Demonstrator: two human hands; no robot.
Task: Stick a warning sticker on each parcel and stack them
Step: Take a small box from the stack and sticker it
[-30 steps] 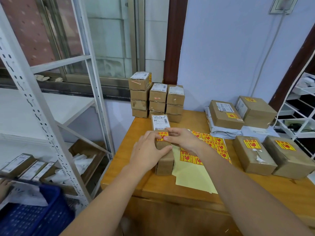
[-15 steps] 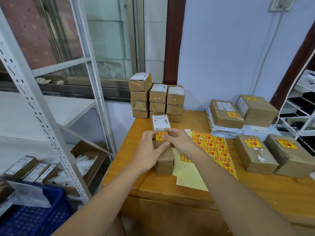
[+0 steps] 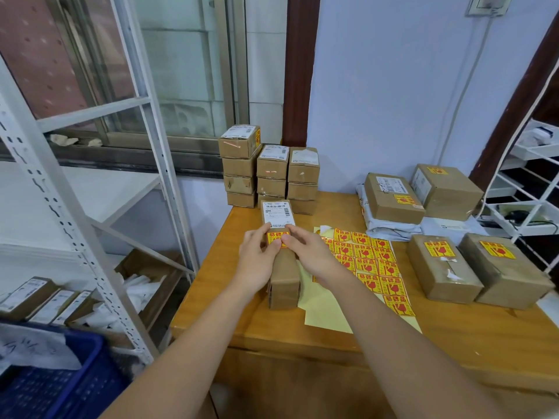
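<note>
In the head view, a long brown parcel (image 3: 282, 267) is lain near the left edge of the wooden table (image 3: 453, 334). It is pressed from both sides by the left hand (image 3: 258, 261) and the right hand (image 3: 311, 255), whose thumbs are laid flat on a yellow-and-red warning sticker (image 3: 277, 238) on its top. A white barcode label (image 3: 278, 214) is seen beyond; its print cannot be read. A sticker sheet (image 3: 372, 264) is spread just right.
</note>
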